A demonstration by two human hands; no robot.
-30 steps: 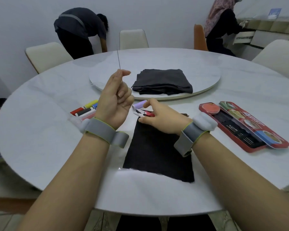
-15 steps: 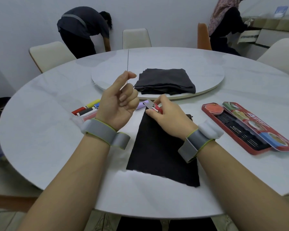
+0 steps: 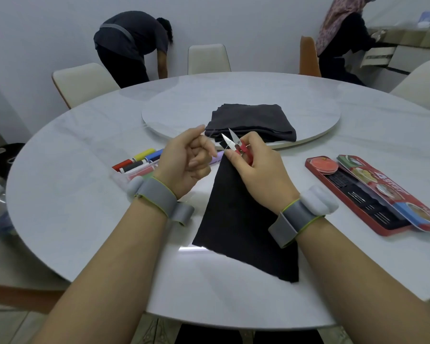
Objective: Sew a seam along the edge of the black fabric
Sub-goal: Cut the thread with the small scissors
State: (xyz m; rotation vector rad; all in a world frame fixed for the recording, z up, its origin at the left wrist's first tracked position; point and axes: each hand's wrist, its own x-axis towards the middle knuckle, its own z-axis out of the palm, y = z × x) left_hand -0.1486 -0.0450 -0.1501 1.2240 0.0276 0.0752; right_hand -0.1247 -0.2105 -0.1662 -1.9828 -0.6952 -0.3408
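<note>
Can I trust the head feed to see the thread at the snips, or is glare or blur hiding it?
Head view: light soft and even; one small glare patch on the table beside the black fabric, clear of the work; snips blades sharp; thread only a faint line against the folded dark cloth; wide-angle lens bows the table rim.

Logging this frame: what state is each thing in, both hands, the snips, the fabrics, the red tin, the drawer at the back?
left hand: fingers curled, pinching a thin thread.
right hand: gripping the snips.
snips: blades open, held above the table.
black fabric: unfolded, lying on the table.
dark cloth stack: folded, on the turntable.
red tin: open, lid lying partly over it.
drawer: pulled out.
</note>
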